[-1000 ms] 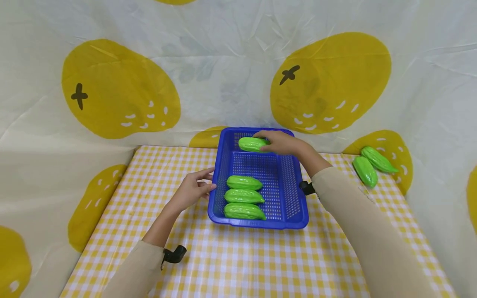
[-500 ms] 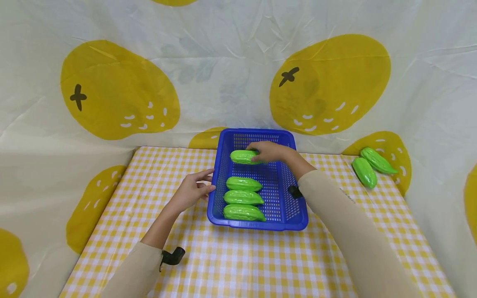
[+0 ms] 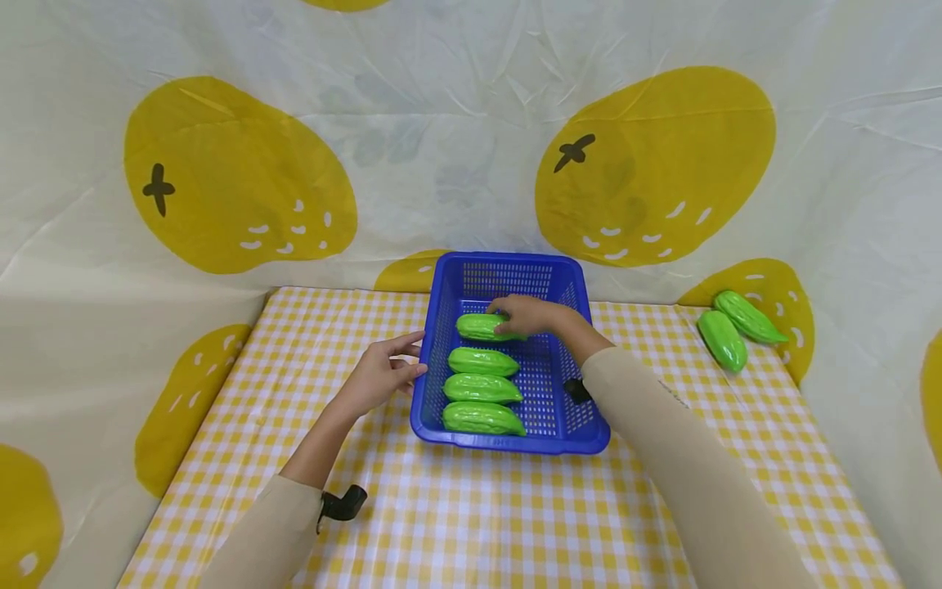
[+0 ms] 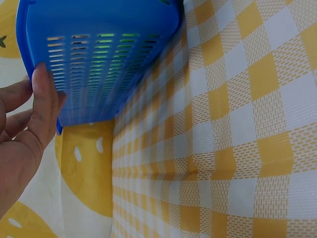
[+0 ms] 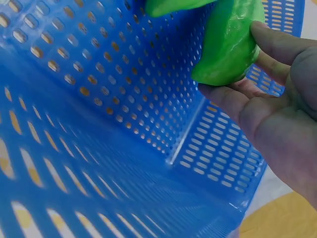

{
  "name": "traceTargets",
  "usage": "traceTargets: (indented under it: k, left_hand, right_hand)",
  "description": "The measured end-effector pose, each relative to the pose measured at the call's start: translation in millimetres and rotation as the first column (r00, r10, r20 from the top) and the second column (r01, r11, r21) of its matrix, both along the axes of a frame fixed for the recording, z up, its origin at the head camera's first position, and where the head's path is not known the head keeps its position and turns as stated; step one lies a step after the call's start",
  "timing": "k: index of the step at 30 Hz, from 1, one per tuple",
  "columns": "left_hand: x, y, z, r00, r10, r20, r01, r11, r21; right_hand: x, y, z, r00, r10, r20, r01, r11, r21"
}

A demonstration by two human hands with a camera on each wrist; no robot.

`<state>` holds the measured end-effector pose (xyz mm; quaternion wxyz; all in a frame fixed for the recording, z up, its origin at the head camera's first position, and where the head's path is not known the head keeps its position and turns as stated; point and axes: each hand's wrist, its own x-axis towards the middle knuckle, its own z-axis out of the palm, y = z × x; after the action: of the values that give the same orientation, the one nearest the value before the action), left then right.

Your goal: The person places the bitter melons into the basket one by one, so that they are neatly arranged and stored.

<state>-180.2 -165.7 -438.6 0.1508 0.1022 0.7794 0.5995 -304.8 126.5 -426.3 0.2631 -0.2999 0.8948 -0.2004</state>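
In the head view, a blue perforated plastic basket (image 3: 508, 443) stands on the table. Three glossy green bitter gourds lie side by side in its near left part, the middle bitter gourd (image 3: 482, 388) among them. My right hand (image 3: 531, 316) grips a fourth-row bitter gourd (image 3: 480, 327) just beyond them, low inside the basket. The right wrist view shows thumb and fingers on either side of that gourd's (image 5: 230, 42) pointed end. My left hand (image 3: 375, 378) touches the basket's left rim with extended fingers; in the left wrist view its fingertips (image 4: 41, 74) rest against the outer wall.
Two more bitter gourds (image 3: 723, 339) lie at the back right of the table. A yellow-and-white checked cloth (image 3: 441, 523) covers the tabletop. A pale curtain (image 3: 456, 147) with large yellow fruit prints rises behind and at both sides.
My right hand has carried its bitter gourd from the basket's far end toward me and down, close to the row. The left hand has stayed at the rim.
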Motion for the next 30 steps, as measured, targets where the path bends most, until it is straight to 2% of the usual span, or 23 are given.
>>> traceTargets:
  k: [12,19,30]
  left_hand:
    - [0.6,0.3,0.0,1.000,0.002,0.008,-0.002,1.000,0.002]
    - [-0.3,-0.6,0.1,1.000,-0.004,-0.004,0.004,1.000,0.004]
    - [-0.7,-1.0,-0.1,1.000,0.001,0.015,-0.002,1.000,0.009]
  right_hand:
    - [5.6,-2,-10.0,0.999,-0.034,0.028,0.035,0.999,-0.025]
    - [8.8,-3,-11.4,0.999,-0.026,0.029,0.027,0.999,-0.044]
    - [9.2,-3,-15.3,0.999,-0.015,0.033,0.017,0.998,-0.056]
